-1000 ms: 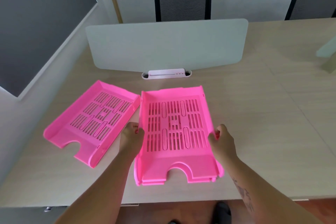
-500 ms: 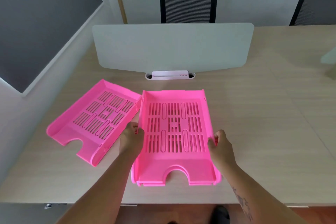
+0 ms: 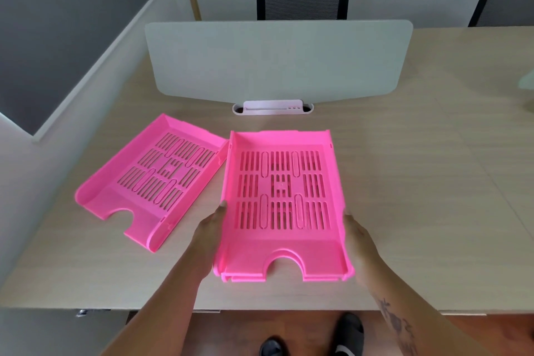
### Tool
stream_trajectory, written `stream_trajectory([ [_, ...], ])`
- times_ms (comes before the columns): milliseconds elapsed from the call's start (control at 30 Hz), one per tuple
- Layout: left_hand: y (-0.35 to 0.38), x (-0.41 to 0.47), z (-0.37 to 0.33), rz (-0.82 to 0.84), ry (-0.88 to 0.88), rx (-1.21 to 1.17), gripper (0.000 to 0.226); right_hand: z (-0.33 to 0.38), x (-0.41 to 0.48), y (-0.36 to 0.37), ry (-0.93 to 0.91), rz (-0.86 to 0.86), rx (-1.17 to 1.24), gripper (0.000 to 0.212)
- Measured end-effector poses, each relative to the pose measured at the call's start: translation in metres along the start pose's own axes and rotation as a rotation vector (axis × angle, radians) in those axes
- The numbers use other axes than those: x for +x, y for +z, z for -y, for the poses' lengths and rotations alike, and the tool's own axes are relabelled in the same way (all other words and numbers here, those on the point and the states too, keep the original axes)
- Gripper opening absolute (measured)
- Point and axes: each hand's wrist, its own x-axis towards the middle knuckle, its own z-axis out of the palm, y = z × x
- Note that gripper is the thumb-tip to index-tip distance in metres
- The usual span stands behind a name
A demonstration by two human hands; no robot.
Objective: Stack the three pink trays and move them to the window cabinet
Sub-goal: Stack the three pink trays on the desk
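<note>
Gripping the nested trays point(image 3: 284, 205) by both sides, left hand point(image 3: 209, 235) and right hand point(image 3: 358, 243) risk bumping the loose tray point(image 3: 150, 179) at ten o'clock.

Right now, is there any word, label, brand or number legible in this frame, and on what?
None can be read.
Stacked pink trays, held between the left hand and right hand: no lettering shows.
Single pink tray: none either.
Forearm tattoo: too blurred to read.
Desk divider: blank.
</note>
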Motion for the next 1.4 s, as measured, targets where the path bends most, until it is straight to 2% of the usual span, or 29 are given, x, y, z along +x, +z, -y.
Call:
stream_trajectory([
  [100, 0.006, -0.001, -0.01, 0.0, 0.035, 0.0, 0.061, 0.001, 0.011, 0.002, 0.004, -0.011, -0.009, 0.045],
  [233, 0.014, -0.001, -0.022, -0.071, -0.029, 0.01, 0.06, 0.012, 0.008, 0.004, -0.024, -0.037, -0.032, 0.048],
  [433, -0.001, -0.006, -0.006, 0.006, 0.047, -0.038, 0.06, 0.004, 0.002, -0.004, -0.024, -0.015, -0.115, 0.059],
  [567, 0.002, -0.024, 0.005, 0.008, 0.112, 0.017, 0.052, -0.029, -0.001, -0.008, -0.078, -0.022, -0.11, 0.034],
  [667, 0.012, -0.027, 0.005, -0.087, 0.098, 0.035, 0.048, -0.031, -0.005, -0.005, -0.08, 0.005, -0.157, 0.042],
  [833, 0.024, -0.021, -0.005, -0.114, 0.103, 0.016, 0.041, -0.018, -0.003, -0.007, -0.204, 0.004, -0.142, 0.063],
  [1000, 0.028, -0.018, -0.007, -0.134, 0.072, 0.015, 0.043, -0.028, 0.01, -0.005, -0.091, 0.029, -0.111, 0.075],
  [1100, 0.032, -0.018, -0.013, -0.163, 0.045, 0.053, 0.047, -0.038, 0.017, -0.007, -0.034, 0.043, -0.082, 0.111],
  [1167, 0.034, -0.016, -0.014, -0.179, 0.03, 0.082, 0.05, -0.042, 0.022, -0.009, -0.046, 0.063, -0.101, 0.125],
  [1400, 0.051, -0.016, -0.014, -0.16, -0.006, 0.045, 0.061, -0.031, 0.048, -0.031, -0.091, 0.091, -0.136, 0.118],
])
